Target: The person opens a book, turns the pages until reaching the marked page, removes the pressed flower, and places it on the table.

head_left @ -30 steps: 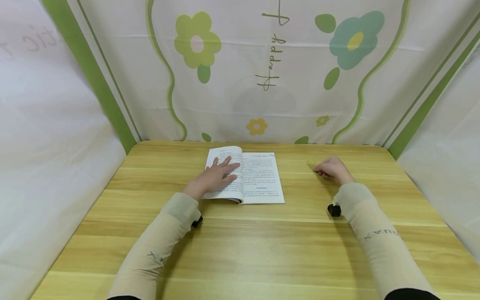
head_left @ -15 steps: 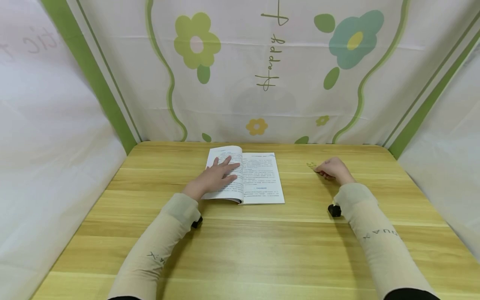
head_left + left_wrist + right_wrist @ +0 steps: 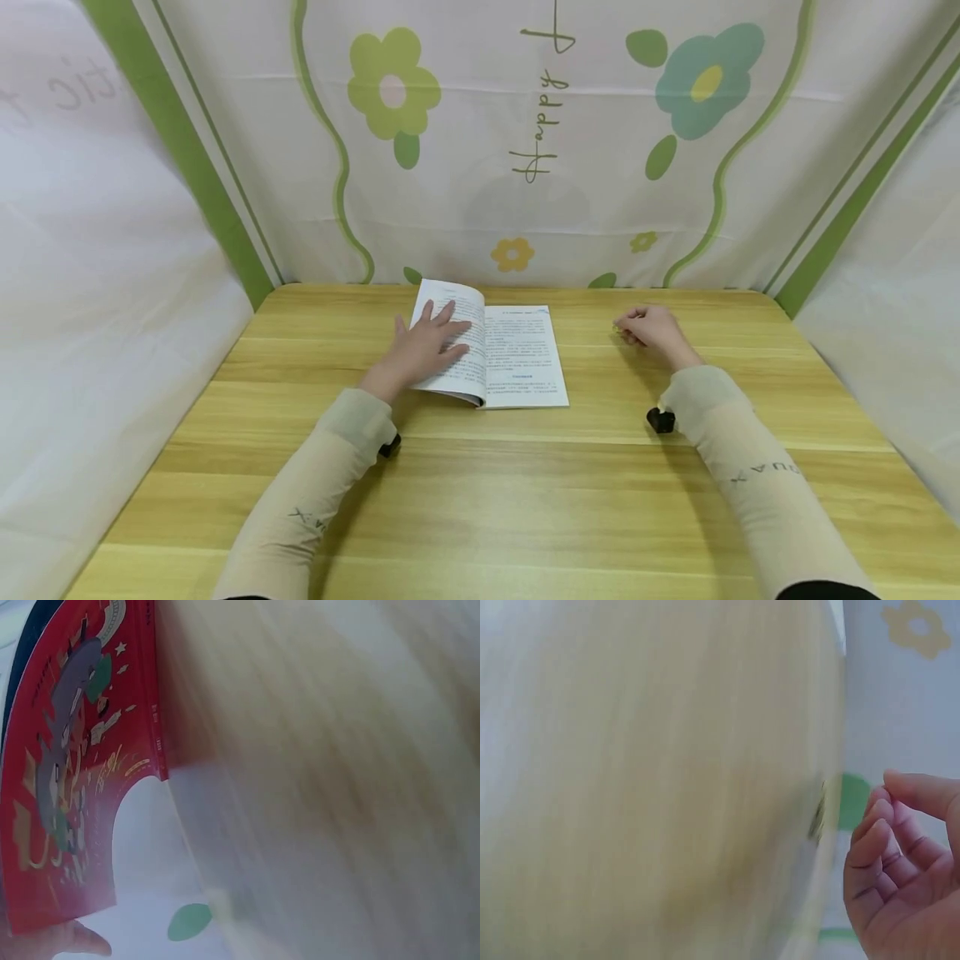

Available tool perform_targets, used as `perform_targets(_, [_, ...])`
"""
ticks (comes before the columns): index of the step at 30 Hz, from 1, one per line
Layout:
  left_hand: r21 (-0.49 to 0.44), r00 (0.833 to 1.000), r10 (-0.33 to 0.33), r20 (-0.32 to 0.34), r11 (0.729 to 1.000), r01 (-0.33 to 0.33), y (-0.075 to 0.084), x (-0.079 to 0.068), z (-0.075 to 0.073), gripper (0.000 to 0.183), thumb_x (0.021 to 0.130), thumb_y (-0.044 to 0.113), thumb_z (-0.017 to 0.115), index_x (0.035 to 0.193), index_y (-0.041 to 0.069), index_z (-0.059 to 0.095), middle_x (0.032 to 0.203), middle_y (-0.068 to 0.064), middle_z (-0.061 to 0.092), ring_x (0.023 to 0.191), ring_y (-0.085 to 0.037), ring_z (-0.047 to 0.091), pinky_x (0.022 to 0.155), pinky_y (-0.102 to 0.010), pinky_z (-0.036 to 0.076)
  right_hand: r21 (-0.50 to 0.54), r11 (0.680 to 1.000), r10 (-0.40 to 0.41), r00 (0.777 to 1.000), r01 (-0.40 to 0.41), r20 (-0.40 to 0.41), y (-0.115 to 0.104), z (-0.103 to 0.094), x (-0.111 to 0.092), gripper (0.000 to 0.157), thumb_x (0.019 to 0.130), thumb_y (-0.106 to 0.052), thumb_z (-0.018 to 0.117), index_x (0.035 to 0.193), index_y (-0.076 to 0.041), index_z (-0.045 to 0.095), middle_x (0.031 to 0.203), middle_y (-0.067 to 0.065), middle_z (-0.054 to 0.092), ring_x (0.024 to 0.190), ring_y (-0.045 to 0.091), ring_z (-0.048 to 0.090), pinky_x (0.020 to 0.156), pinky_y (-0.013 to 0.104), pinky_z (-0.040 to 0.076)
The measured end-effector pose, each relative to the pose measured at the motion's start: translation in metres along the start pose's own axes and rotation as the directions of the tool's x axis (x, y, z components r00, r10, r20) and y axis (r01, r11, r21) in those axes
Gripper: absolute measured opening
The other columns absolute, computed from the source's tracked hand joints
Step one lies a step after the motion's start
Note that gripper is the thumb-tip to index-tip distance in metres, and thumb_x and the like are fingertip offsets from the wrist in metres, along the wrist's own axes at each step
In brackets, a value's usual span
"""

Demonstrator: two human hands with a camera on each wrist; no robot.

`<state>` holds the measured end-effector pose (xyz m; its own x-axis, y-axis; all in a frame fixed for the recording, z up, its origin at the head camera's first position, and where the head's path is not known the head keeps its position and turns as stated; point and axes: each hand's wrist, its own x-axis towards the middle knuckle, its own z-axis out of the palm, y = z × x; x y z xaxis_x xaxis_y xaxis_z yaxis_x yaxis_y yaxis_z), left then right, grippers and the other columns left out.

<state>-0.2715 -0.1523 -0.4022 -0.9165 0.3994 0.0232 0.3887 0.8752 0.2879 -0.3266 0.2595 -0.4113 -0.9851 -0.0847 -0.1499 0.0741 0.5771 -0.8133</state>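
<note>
An open book (image 3: 525, 358) with printed pages lies on the table, its left half raised and curved. My left hand (image 3: 422, 350) spreads its fingers over the left page, with one finger beyond the outer edge. In the left wrist view, the book's red illustrated cover (image 3: 82, 765) is lifted off the table, and a fingertip of my left hand (image 3: 56, 941) shows at its edge. My right hand (image 3: 652, 325) hovers with fingers curled, thumb against the index finger. Under its fingertips is a small gold-coloured flat thing (image 3: 617, 330), apart from them in the right wrist view.
A wooden table (image 3: 480, 500) carries everything. Behind it hangs a white cloth (image 3: 465, 108) with flowers and lettering, and white cloth walls (image 3: 97, 275) stand at both sides. A black wrist camera (image 3: 661, 419) sits under the right sleeve.
My left hand has moved slightly left and raised the book's left half, with a finger now beyond its edge. My right hand has risen and shifted left over the gold-coloured thing.
</note>
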Motion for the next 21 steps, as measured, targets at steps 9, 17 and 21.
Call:
perform_targets(9, [-0.067,0.992,-0.085,-0.095,0.995,0.079,0.009,0.003,-0.013,0.065,0.098,0.045,0.067,0.156,0.023,0.047,0.168,-0.013,-0.021,0.151,-0.043,-0.021,0.107,-0.082,0.005,-0.024,0.999,-0.039,0.998,0.04,0.045,-0.019,0.014,-0.002,0.034,0.105,-0.02,0.059,0.121,0.01,0.062,0.098,0.015,0.07,0.082,0.022,0.067,0.073,0.03,0.058])
perform_targets(17, [-0.431,0.991,-0.077,-0.111,0.902,0.022,0.022,0.008,-0.026,0.102,0.095,0.03,0.076,0.167,0.021,0.004,0.169,-0.015,-0.015,0.154,-0.04,0.001,0.118,-0.064,0.018,-0.005,0.998,-0.07,0.996,0.07,0.054,-0.03,0.02,-0.005,0.036,0.107,-0.02,0.057,0.124,0.011,0.06,0.106,0.022,0.068,0.088,0.026,0.067,0.079,0.033,0.058])
perform_targets(21, [-0.654,0.992,-0.068,-0.104,0.756,-0.016,0.034,0.008,-0.031,0.102,0.101,0.039,0.065,0.165,0.025,-0.014,0.171,-0.014,-0.006,0.155,-0.036,0.009,0.122,-0.054,0.016,-0.006,0.995,-0.101,0.994,0.101,0.049,-0.033,0.023,-0.007,0.036,0.107,-0.021,0.058,0.124,0.011,0.061,0.106,0.022,0.069,0.09,0.03,0.067,0.081,0.037,0.057])
